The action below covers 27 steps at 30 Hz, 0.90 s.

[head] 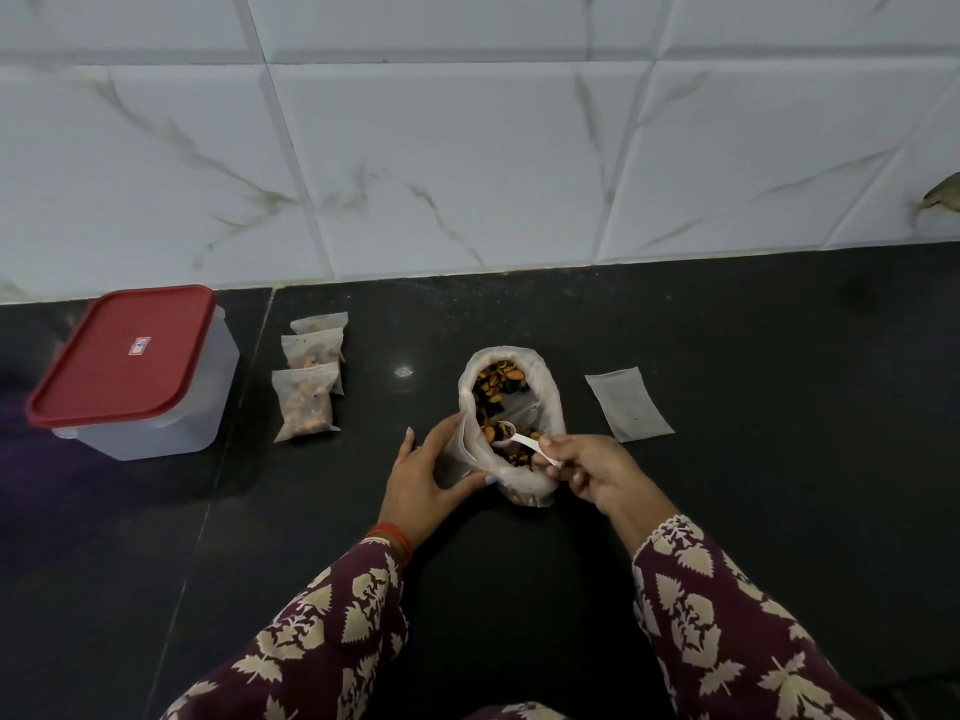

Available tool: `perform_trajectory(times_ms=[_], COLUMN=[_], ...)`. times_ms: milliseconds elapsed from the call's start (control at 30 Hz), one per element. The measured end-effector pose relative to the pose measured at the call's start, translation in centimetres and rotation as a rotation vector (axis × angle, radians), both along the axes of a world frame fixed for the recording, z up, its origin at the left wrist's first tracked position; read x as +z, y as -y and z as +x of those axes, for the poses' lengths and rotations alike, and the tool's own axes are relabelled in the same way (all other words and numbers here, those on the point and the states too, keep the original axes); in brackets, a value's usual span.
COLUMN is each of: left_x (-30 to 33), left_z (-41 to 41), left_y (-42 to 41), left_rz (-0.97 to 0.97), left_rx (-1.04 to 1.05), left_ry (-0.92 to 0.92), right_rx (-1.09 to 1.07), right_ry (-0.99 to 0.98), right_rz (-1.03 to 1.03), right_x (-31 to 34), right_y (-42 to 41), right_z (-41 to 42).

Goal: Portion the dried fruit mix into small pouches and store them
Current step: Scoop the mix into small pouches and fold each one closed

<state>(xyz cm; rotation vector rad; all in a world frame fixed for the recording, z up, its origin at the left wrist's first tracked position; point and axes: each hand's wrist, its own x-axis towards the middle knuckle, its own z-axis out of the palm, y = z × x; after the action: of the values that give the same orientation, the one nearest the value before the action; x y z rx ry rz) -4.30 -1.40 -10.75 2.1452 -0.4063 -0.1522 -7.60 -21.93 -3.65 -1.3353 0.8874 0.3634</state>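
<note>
Black stone counter [727,356] against a white marbled tile wall [467,148]. Centre: big translucent bag of dried fruit mix [506,387] lying open, mouth up. In front of it, touching, a small pouch [511,472] being filled, mix visible inside. Left hand [423,472] grips the pouch's left edge, thumb and fingers curled round it, holding the mouth open. Right hand [587,467] pinches the handle of a small white scoop [524,441]; scoop bowl sits loaded over the pouch mouth. Empty flat pouch [626,405] lies just right of the bag, apart from it. Three filled pouches [309,387] overlap in a row to the left. Further left, clear storage box with red lid [130,371], lid on. Patterned maroon sleeves [332,631] on both arms.
</note>
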Motion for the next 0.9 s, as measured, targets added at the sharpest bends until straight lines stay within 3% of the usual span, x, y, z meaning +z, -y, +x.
perform_trajectory(times_ms=[133, 267, 333, 600, 900], left_x=[0.0, 0.7, 1.1, 0.8, 1.9], left_z=[0.0, -0.4, -0.6, -0.4, -0.7], left_y=[-0.1, 0.1, 0.2, 0.1, 0.1], left_rz=[-0.018, -0.038, -0.037, -0.038, -0.177], left_rx=[-0.031, -0.024, -0.030, -0.005, -0.001], left_ry=[0.029, 0.063, 0.086, 0.040, -0.029], right_rx=[0.050, 0.265, 0.334, 0.060, -0.030], right_ry=[0.069, 0.209, 0.202, 0.069, 0.067], right_rz=[-0.107, -0.564, -0.631, -0.091, 0.023], right_x=[0.6, 1.2, 1.2, 0.3, -0.3], right_y=[0.1, -0.3, -0.5, -0.7, -0.1], right_z=[-0.6, -0.9, -0.5, -0.3, -0.7])
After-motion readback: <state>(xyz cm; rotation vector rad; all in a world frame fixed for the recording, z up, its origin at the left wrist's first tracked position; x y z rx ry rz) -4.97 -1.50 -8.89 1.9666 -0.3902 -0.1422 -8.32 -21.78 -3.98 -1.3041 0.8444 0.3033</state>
